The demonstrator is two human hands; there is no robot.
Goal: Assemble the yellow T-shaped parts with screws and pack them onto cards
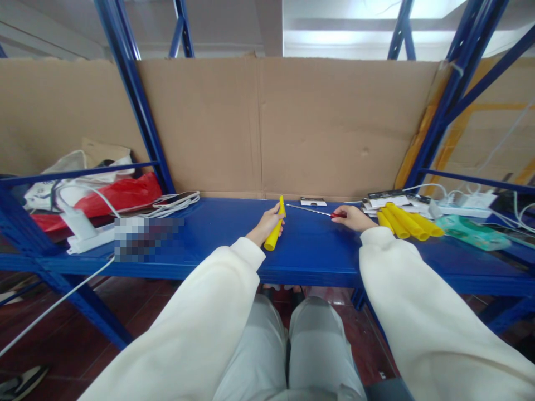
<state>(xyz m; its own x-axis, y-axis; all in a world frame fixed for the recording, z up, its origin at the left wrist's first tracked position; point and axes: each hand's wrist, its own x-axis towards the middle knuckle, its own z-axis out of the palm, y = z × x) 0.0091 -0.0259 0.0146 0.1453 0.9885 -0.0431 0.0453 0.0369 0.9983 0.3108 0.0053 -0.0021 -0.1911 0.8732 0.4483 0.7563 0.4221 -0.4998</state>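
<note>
Near the middle of the blue shelf, my left hand [267, 224] is closed around a yellow tube [272, 236], which stands tilted with its narrow end up. My right hand [350, 218] grips the red handle of a screwdriver [311, 210]. Its long metal shaft points left toward the yellow tube, and the tip is a short way from it, not touching. Several more yellow tubes [407, 221] lie bunched on the shelf just right of my right hand.
A small black-and-white packet [313, 202] lies by the cardboard back wall [209, 128]. On the right are a green packet [474, 233] and a white power strip [463, 210]. At left sit a red bag [121, 196], cables and a phone [178, 199].
</note>
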